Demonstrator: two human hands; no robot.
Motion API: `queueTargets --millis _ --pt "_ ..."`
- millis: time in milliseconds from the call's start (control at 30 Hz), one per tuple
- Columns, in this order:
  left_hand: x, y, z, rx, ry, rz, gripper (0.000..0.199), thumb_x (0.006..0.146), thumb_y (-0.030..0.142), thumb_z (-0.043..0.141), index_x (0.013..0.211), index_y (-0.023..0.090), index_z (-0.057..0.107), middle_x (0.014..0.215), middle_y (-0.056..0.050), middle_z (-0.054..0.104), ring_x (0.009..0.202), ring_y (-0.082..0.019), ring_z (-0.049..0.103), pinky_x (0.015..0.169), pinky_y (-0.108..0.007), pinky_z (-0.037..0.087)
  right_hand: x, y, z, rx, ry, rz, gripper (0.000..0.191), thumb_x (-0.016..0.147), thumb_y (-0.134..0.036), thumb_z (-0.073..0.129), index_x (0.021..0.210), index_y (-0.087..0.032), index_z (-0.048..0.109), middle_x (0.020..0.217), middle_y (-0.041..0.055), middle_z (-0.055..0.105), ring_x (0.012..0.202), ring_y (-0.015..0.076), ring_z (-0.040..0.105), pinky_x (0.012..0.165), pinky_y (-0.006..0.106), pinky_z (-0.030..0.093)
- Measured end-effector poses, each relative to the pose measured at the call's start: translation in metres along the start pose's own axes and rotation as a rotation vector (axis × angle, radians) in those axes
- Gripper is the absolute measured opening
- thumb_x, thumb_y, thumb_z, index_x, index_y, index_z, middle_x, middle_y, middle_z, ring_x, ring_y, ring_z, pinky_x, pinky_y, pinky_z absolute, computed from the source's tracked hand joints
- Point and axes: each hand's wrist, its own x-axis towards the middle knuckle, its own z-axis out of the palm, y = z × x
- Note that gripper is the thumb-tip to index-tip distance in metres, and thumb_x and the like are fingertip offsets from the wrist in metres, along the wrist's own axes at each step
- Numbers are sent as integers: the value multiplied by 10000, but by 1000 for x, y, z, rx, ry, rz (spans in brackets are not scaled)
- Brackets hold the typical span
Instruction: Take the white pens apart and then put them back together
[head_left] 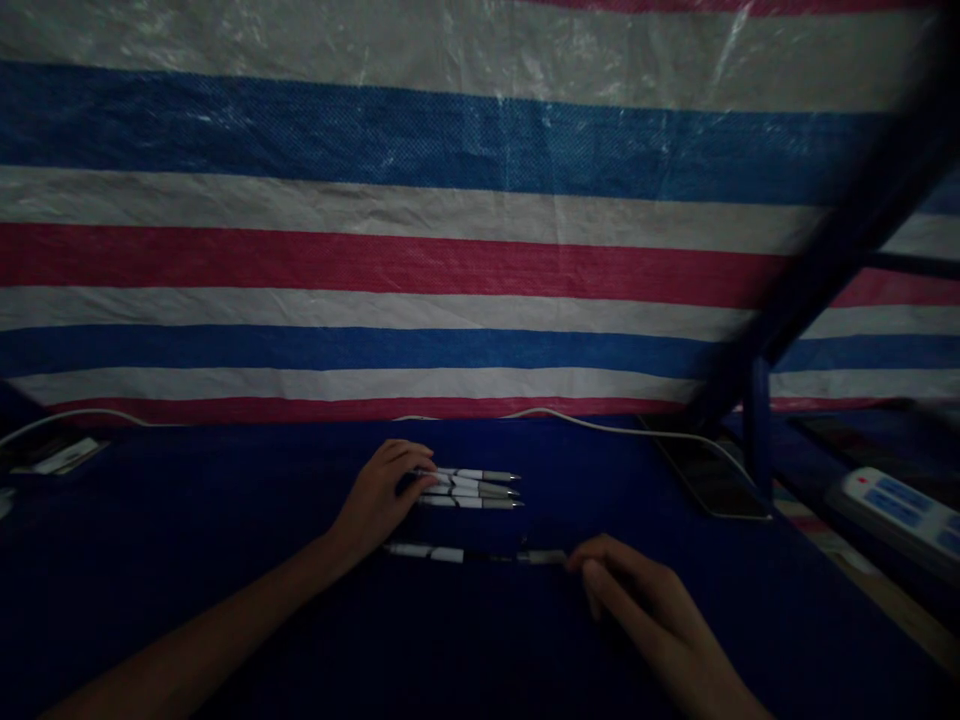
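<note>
Above the lone pen, the left hand rests, fingers together on grouped pens; the right hand clamps the lone pen's shadowed end.

Three slim white ballpoint pens with silver tips lay side by side, points to the right; a fourth white pen lay parallel, just in front of them.

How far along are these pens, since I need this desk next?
Done: three pens lie side by side, tips the same way, with the left hand resting on their near ends. In hand: the right hand is at the tip of a fourth pen. Left: that pen lies apart from the row, nearer the person; no other pens show.
</note>
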Motion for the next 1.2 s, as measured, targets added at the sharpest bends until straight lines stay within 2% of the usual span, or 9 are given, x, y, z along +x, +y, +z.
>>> queueTargets --millis 133,267,367,467,600,700,800,900,1200 --pt "-3 -2 3 4 -36 -25 201 934 260 601 1113 173 624 1165 -72 647 990 -230 650 843 -445 534 0 -2 0 3 -6 -17 327 969 -401 418 853 -203 651 631 -31 498 584 150 492 532 233 365" --pt "-4 1 -1 -2 -71 -55 194 930 241 608 1107 164 629 1167 -73 651 1021 -241 646 862 -464 527 1 -4 -1 -15 19 -22 319 972 -384 429 842 -195 650 632 -27 509 593 150 509 540 232 384" --pt "-9 10 -15 -4 -79 -93 212 923 196 607 1133 173 628 1187 -75 654 1079 -247 632 918 -482 509 1 -5 -5 -51 48 -22 302 971 -372 433 853 -198 648 634 -27 519 591 152 522 535 235 397" --pt "-24 28 -37 8 -97 -150 267 911 178 582 1171 224 618 1203 -64 661 1106 -227 633 976 -461 494 3 -3 -12 -94 111 -29 259 953 -374 458 888 -210 648 661 -21 558 614 164 564 540 239 430" --pt "-52 51 -57 17 -165 -195 337 864 219 638 1187 309 611 1167 -10 692 1044 -206 681 918 -374 555 10 4 -18 -179 155 -60 200 924 -348 498 979 -217 639 826 20 670 741 201 648 619 271 502" --pt "-66 51 -53 48 -133 -230 332 864 202 622 1182 295 612 1167 -29 691 1058 -230 673 932 -418 544 14 9 -17 -272 109 -128 173 897 -263 525 1020 -212 636 908 48 683 817 223 663 699 324 530" --pt "-72 38 -41 67 -96 -232 364 848 184 628 1197 287 610 1196 -50 665 1092 -260 642 937 -469 528 15 12 -12 -347 25 -199 212 851 -171 563 1044 -213 641 987 69 668 907 238 647 797 376 532" --pt "-73 30 -32 53 -100 -208 370 838 171 634 1182 309 627 1188 -41 653 1085 -261 629 919 -469 528 14 13 -6 -380 -21 -221 257 836 -133 580 1070 -216 644 1061 84 645 999 251 623 890 420 505" --pt "-71 39 -29 -71 -150 -207 227 842 123 617 979 293 680 976 -3 695 920 -212 667 814 -373 551 15 9 5 -359 3 -242 211 847 -47 522 911 -223 619 975 52 625 925 228 622 837 389 510"
